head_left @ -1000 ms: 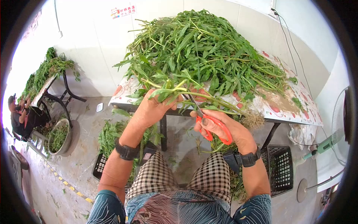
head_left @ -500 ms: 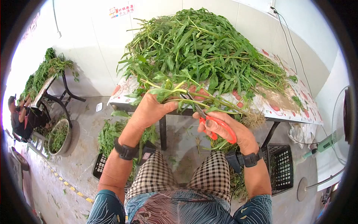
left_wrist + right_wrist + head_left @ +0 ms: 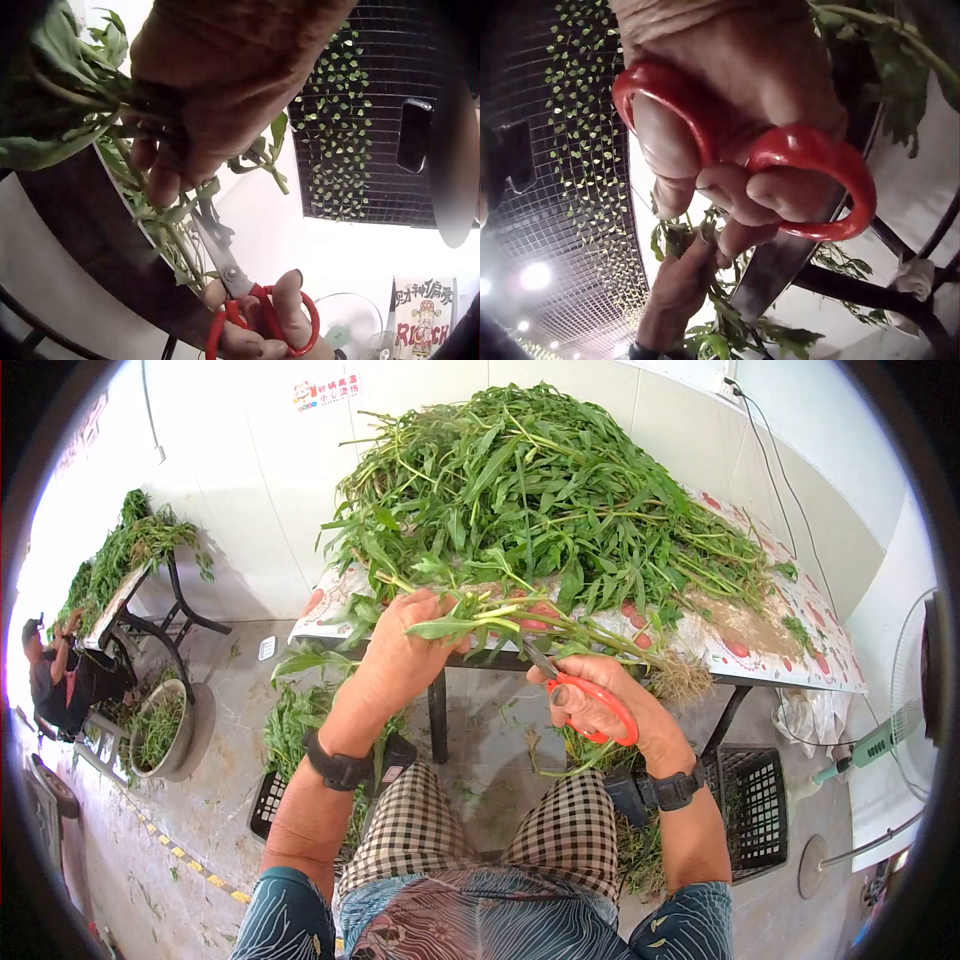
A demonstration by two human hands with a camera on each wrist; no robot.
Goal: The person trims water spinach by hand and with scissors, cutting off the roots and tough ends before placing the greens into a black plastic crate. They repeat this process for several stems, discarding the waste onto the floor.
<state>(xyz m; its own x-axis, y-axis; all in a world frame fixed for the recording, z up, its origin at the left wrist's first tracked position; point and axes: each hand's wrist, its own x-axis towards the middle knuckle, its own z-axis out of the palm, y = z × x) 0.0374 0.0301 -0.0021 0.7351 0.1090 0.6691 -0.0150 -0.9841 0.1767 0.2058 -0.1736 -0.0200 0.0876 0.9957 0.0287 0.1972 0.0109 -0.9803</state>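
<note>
Left hand [image 3: 405,650] grips green stems [image 3: 520,618] — right hand [image 3: 600,705] grips red scissors [image 3: 585,698]

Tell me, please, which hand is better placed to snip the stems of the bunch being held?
The right hand, probably: its fingers are through the red scissors, whose blades point at the stems. The left hand grips that leafy bunch near the table edge.

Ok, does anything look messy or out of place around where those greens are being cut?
Yes. Loose greens and trimmings lie scattered on the floor under the table, spilling around the black crate. The table cover shows a brown dirty patch near the big pile of greens. Nothing looks broken.
</note>
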